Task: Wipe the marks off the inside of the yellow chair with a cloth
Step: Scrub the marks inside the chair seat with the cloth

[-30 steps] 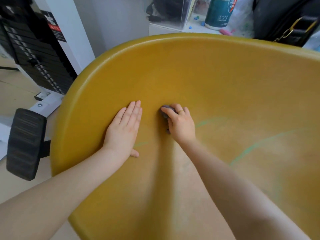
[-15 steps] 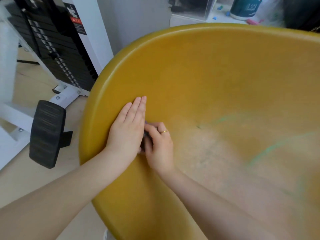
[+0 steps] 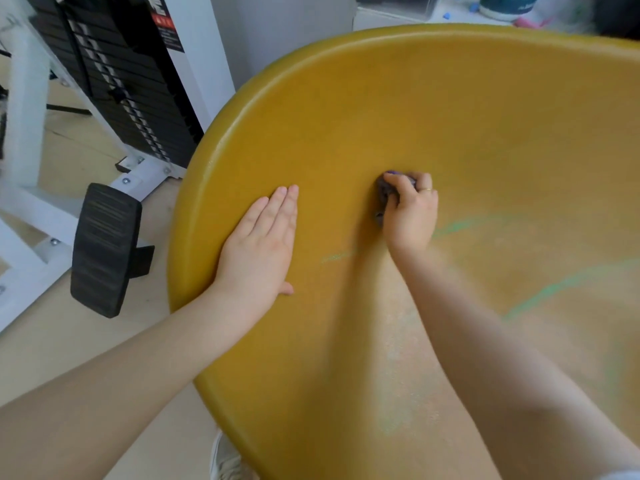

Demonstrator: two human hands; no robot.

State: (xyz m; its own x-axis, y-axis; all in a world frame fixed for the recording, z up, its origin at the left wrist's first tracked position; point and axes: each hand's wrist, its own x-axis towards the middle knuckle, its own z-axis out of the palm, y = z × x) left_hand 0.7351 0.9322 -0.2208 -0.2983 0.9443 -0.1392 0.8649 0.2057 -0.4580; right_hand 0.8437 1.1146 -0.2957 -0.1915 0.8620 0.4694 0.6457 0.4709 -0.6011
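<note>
A white shoe (image 3: 227,460) was seen at the bottom edge, on the light wooden floor (image 3: 86,341) beneath the rim of the yellow chair (image 3: 450,116), whose moulded shell filled most of the view. The left hand (image 3: 258,247) was laid flat against the shell's inner wall near the left rim, its fingers (image 3: 285,209) straight and held together, nothing gripped. Just to its right, a faint green streak (image 3: 337,255) was left on the plastic. Farther in, a small dark purple cloth (image 3: 386,190) was bunched under the right hand (image 3: 410,213), whose fingers were curled round it and pressed it to the curve of the shell; a gold ring (image 3: 428,190) was worn on one finger. More green marks (image 3: 568,284) were visible across the paler, scuffed seat area to the right. Beside the chair on the left, a black ribbed foot pad (image 3: 104,249) was fixed to the white frame of a weight-stack machine (image 3: 114,81). Beyond the chair's rim, a teal container (image 3: 509,5) was partly seen on a white shelf (image 3: 388,15).
</note>
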